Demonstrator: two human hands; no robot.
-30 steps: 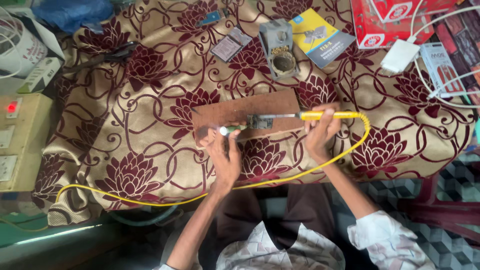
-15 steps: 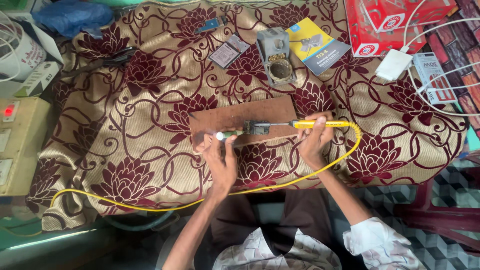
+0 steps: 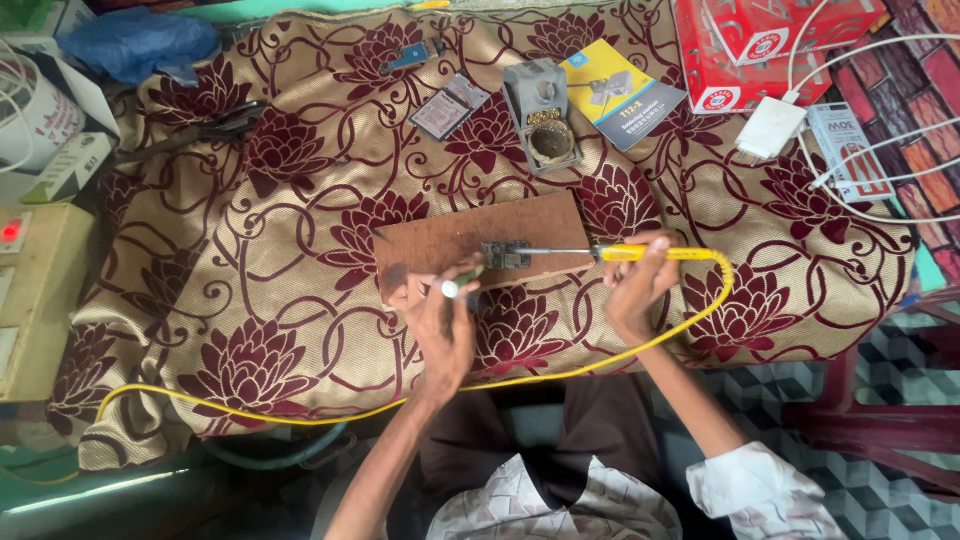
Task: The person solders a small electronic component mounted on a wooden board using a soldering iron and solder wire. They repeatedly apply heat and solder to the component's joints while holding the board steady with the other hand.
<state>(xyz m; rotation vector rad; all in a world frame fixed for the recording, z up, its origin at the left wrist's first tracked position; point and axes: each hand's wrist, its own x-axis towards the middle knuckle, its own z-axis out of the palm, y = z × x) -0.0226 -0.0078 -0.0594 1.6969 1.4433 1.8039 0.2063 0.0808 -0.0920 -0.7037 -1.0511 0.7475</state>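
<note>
There's the small circuit board (image 3: 506,255), lying on the brown wooden board (image 3: 470,240) near its front edge, and the metal tip of the yellow-handled soldering iron (image 3: 610,253) is right at its right-hand end, the shaft lying level across the wood. The right hand (image 3: 638,290) is closed around the yellow handle, fingers wrapped over the top, thumb underneath. Over on the other side, the left hand (image 3: 440,325) is pinched shut on a slim green and white stick (image 3: 458,284), its pale end pointing up and its far end aimed towards the circuit board; whether it actually touches the board, I cannot tell. From the iron's handle the yellow cord (image 3: 700,320) loops out to the right, swings back under both wrists and trails away to the left across the maroon-flowered cloth (image 3: 250,300). Beyond the wooden board stands a grey soldering iron stand (image 3: 545,125) with a round well of brassy wool, a yellow and blue booklet (image 3: 620,95) just beside it. Further right, a white charger (image 3: 772,127) with white cables, and a red box (image 3: 760,50) at the top edge.
</note>
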